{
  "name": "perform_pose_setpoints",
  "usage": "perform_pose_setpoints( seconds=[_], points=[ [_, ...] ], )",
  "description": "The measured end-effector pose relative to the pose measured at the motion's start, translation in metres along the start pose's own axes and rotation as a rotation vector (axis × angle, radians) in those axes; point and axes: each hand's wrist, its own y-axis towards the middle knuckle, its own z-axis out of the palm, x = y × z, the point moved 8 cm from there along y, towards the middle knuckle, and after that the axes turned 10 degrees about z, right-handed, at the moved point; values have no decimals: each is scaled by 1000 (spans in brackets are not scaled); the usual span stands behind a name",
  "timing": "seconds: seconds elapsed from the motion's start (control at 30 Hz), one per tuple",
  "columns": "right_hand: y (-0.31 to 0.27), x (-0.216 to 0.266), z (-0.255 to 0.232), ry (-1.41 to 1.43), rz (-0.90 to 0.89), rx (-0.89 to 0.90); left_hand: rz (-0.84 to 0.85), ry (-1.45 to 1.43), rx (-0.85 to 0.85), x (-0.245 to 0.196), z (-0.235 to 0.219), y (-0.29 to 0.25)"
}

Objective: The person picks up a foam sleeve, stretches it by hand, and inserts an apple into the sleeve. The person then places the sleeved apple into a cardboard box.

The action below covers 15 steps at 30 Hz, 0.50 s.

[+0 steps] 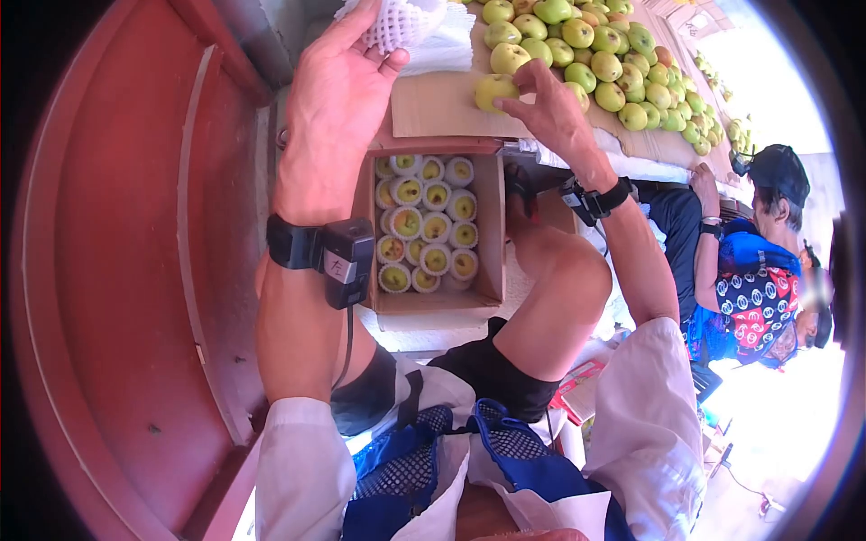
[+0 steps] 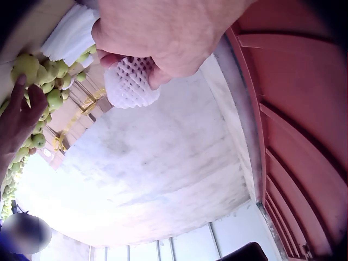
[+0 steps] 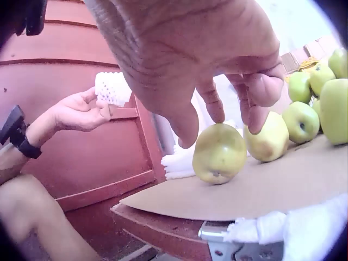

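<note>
My left hand (image 1: 338, 99) holds a white foam fruit net (image 1: 403, 24), raised over the table's left end. In the left wrist view the foam net (image 2: 130, 82) hangs cupped between thumb and fingers. My right hand (image 1: 557, 115) is at a yellow-green apple (image 1: 496, 92) near the cardboard's front edge, pinching it between thumb and fingers. Seen from the right wrist, the thumb lies along one side of this apple (image 3: 219, 154) and a fingertip touches its top. Below, an open carton (image 1: 492, 230) contains several apples in white foam nets.
A large heap of apples (image 1: 622, 77) covers the cardboard (image 1: 433, 104) at the back right. White foam nets (image 1: 442, 50) lie stacked behind the cardboard. A red panelled wall (image 1: 117, 225) runs along the left. Another person (image 1: 753, 270) sits at the right.
</note>
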Motion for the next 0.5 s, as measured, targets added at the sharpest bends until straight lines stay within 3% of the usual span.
perform_pose_setpoints(
  seconds=[0.17, 0.5],
  points=[
    [-16, 1, 11, -29, -93, -27, 6, -7, -4, 0, -2, 1],
    [-14, -12, 23, 25, 8, 84, -4, 5, -30, 7, -7, 5]
  ],
)
